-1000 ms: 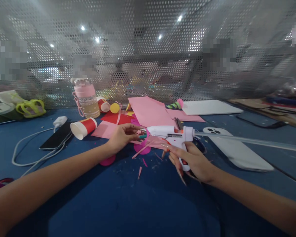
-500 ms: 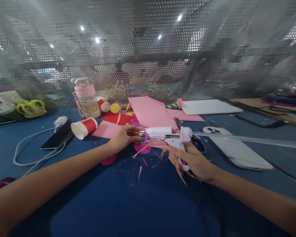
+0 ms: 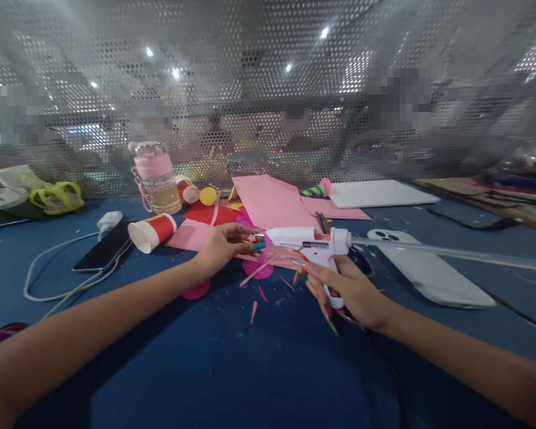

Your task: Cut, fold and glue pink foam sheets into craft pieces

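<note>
My right hand (image 3: 346, 289) is wrapped round the grip of a white hot glue gun (image 3: 321, 247), its nozzle pointing left. A long clear glue stick (image 3: 429, 250) sticks out of the gun's back. My left hand (image 3: 223, 247) is closed in a pinch right at the nozzle tip, on a small piece of pink paper (image 3: 252, 238) mostly covered by the fingers. A long teal nail shows on the thumb. Below the nozzle lie a magenta paper circle (image 3: 256, 269) and thin pink strips (image 3: 254, 275). Larger pink sheets (image 3: 272, 202) are behind the gun.
On the left are a red and white paper cup (image 3: 154, 232), a black phone (image 3: 102, 247) with a white cable, and a pink-topped bottle (image 3: 156, 179). A white phone (image 3: 433, 271) lies at right. A perforated metal screen (image 3: 259, 89) rises behind the blue table (image 3: 241, 369).
My left hand has shifted slightly up, and its teal thumbnail shows more. The glue gun has moved a little to the right and its nozzle stays beside the left fingertips.
</note>
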